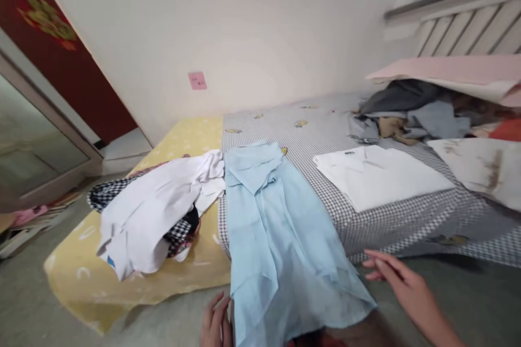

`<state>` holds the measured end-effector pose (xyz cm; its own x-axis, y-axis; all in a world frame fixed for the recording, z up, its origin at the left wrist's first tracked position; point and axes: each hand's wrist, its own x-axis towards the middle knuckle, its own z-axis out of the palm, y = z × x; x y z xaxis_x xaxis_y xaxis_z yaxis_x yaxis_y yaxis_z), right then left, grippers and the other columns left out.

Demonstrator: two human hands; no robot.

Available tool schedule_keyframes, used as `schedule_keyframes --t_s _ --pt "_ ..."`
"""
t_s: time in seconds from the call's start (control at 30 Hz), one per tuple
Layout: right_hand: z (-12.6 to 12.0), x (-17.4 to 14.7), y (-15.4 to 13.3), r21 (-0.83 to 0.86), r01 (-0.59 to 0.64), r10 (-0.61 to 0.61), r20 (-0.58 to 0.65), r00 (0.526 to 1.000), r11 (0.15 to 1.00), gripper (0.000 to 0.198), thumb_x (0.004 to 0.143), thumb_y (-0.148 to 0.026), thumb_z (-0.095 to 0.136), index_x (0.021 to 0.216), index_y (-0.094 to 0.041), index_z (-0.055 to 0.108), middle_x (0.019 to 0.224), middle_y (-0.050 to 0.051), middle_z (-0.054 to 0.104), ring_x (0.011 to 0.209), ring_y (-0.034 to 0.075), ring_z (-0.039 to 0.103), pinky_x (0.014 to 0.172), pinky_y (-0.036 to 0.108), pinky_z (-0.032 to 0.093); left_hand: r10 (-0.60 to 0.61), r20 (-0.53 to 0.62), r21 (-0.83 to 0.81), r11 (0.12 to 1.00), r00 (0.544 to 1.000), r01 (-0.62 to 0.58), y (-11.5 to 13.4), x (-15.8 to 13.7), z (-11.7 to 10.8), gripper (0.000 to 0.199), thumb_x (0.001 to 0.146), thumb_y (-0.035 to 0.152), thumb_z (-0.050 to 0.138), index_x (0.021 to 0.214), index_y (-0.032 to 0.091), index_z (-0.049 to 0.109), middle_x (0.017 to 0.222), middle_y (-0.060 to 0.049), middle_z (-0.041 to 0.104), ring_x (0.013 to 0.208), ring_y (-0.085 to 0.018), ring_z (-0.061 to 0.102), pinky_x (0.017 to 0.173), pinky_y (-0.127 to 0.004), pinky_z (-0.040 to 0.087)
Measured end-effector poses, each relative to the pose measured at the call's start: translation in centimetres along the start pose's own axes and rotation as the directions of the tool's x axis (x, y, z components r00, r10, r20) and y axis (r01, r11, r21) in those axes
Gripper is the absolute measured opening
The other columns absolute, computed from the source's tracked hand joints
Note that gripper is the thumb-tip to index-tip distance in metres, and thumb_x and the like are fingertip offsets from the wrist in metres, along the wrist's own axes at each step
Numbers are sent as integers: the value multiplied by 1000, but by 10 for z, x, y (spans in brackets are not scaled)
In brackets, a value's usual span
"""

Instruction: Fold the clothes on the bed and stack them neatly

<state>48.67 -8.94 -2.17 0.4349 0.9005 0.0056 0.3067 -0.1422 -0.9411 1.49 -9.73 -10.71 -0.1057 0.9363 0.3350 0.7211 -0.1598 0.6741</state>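
A long light blue garment (285, 227) of thin cloth lies over the bed's edge, its wide hem hanging down toward me. Its upper part shows folds and a layered flap. At the lower left, my left hand (215, 321) is beside the garment's edge with its fingers slightly bent and nothing visible in them. My right hand (396, 277) hovers off the garment's lower right side, fingers stretched out and holding nothing. On the right part of the bed lies a flat, neatly folded white shirt (378, 176).
A heap with a white garment (150, 214) and black-and-white checked cloth (108, 192) lies on the yellow cover (195, 279) at left. Piled clothes (423, 114) sit at right under a pink sheet (456, 69). The checked bedspread (309, 157) meets the wall (264, 27).
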Motion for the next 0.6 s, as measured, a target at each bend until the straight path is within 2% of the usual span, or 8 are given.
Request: schedule_keyframes --t_s 0.07,0.13,0.2,0.3,0.37,0.47,0.53,0.6 --pt "-19 5 19 -13 -40 37 -168 985 999 53 81 -65 57 107 -22 72 85 9 78 64 25 74 62 36 62 -43 11 -53 998 999 44 -6 -2 0 38 98 38 40 114 23 71 125 -13 67 107 -25 71 98 -47 59" --pt "-27 8 45 -62 -43 25 -262 965 997 52 82 -62 54 112 -22 68 86 8 76 64 25 73 60 36 60 -102 59 -53 993 993 105 -4 -2 -3 40 98 41 41 123 23 66 128 -14 65 101 -24 73 93 -46 61" --pt "-24 9 71 -153 1 -41 -261 965 988 50 83 -57 52 118 -23 65 91 8 75 67 25 73 65 39 59 -147 83 -21 989 986 150 2 0 -6 44 98 42 41 133 23 59 131 -15 61 99 -23 73 91 -46 61" --pt "-5 7 94 -329 130 -191 -160 968 935 49 85 -47 52 127 -23 60 101 9 73 77 25 71 79 43 59 -158 69 57 986 985 155 14 8 -9 49 99 40 42 145 23 47 135 -16 56 105 -25 71 94 -50 59" --pt "11 6 97 -412 207 -260 -77 962 887 53 87 -42 51 135 -21 55 107 12 69 84 26 70 85 44 57 -106 58 131 987 993 98 22 17 -11 52 99 35 45 150 24 40 138 -17 53 115 -28 68 97 -51 58" --pt "29 8 86 -476 328 -365 15 931 816 63 87 -33 50 147 -17 45 123 17 63 103 30 67 92 47 55 67 60 282 956 996 -81 32 33 -13 62 97 19 46 156 25 31 147 -20 46 135 -32 55 101 -52 55" --pt "33 12 72 -512 420 -459 56 887 749 69 85 -25 49 152 -18 40 136 18 57 119 33 61 100 51 52 195 83 400 891 977 -212 39 42 -15 71 93 7 44 158 29 26 153 -21 40 142 -33 47 104 -54 53" --pt "32 14 54 -554 496 -539 99 836 668 69 85 -18 46 153 -22 41 146 16 52 130 34 55 107 54 47 307 128 505 798 943 -329 45 49 -19 79 90 0 44 159 33 25 157 -21 38 146 -34 42 108 -56 48"
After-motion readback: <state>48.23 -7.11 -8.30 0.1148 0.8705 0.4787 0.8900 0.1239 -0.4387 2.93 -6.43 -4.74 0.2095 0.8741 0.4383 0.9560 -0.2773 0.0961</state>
